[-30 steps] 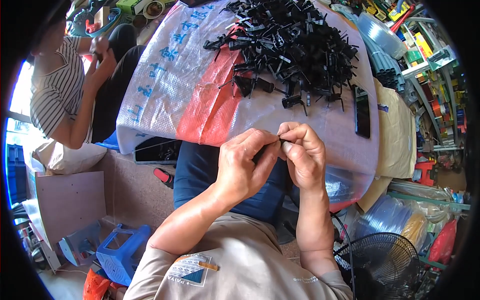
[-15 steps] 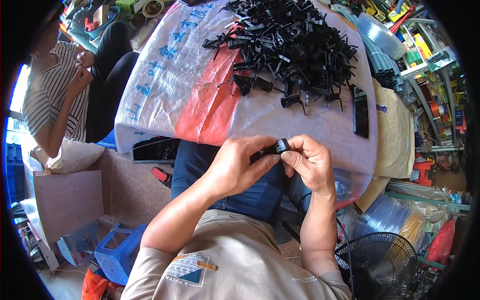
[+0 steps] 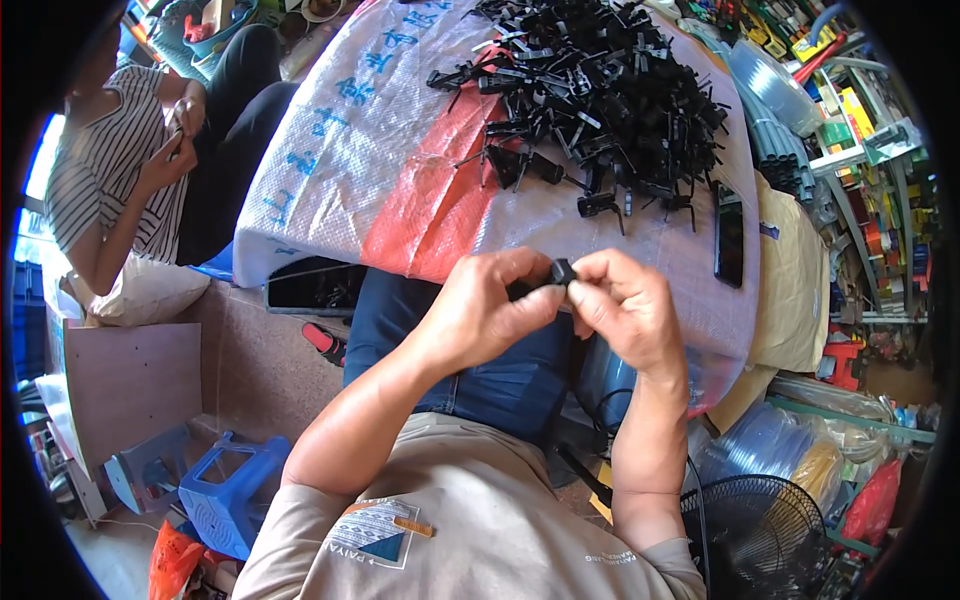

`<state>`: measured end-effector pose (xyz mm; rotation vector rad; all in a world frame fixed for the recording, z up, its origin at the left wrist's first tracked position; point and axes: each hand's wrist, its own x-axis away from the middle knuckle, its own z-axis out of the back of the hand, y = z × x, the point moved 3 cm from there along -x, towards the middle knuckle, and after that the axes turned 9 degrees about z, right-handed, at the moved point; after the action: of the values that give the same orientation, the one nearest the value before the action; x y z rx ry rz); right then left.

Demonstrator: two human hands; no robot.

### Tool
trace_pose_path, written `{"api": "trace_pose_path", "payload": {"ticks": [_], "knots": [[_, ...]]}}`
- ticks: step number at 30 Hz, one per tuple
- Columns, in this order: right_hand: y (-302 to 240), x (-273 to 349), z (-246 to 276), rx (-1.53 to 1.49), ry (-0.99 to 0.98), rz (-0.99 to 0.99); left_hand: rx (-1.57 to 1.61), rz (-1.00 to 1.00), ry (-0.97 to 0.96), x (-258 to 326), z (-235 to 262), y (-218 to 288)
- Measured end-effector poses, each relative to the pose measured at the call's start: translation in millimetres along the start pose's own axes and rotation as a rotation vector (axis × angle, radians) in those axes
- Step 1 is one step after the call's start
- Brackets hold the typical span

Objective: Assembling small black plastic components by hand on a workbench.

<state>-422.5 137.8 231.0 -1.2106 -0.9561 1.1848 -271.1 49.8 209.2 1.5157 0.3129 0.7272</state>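
Note:
Between my two hands, above my lap at the near edge of the sack-covered table [image 3: 560, 215], is a small black plastic part [image 3: 563, 271]. My left hand [image 3: 497, 305] is closed, its thumb and fingers wrapped round the part and hiding most of it. Thumb and fingers of my right hand [image 3: 632, 308] pinch the part's right end. Further off, a large heap of similar black plastic parts [image 3: 610, 110] with thin legs lies on the table. A few of them lie loose at the heap's near side.
A black phone [image 3: 729, 240] lies at the table's right side. At the left sits a person in a striped top [image 3: 130, 165]. A blue plastic stool [image 3: 232, 495] stands lower left, a black fan [image 3: 755, 530] lower right. Crowded shelves [image 3: 880, 200] line the right.
My hands have risen slightly, still on the black part, which is turned a little. The view has shifted. The other person's hands have moved.

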Motion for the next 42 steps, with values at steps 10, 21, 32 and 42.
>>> {"api": "trace_pose_path", "payload": {"ticks": [10, 21, 32, 42], "knots": [[26, -37, 15, 1.106, 0.370, 0.288, 1.284, 0.119, -0.245, -4, 17, -34], [5, 5, 14, 0.313, 0.374, 0.235, 1.249, 0.166, -0.182, 5, 19, -33], [1, 7, -17, -0.153, 0.162, 0.284, 0.521, 0.235, -0.023, 39, 20, -28], [6, 1, -33, -0.089, 0.192, 0.347, 0.030, -0.102, 0.147, 36, 12, -11]]}}
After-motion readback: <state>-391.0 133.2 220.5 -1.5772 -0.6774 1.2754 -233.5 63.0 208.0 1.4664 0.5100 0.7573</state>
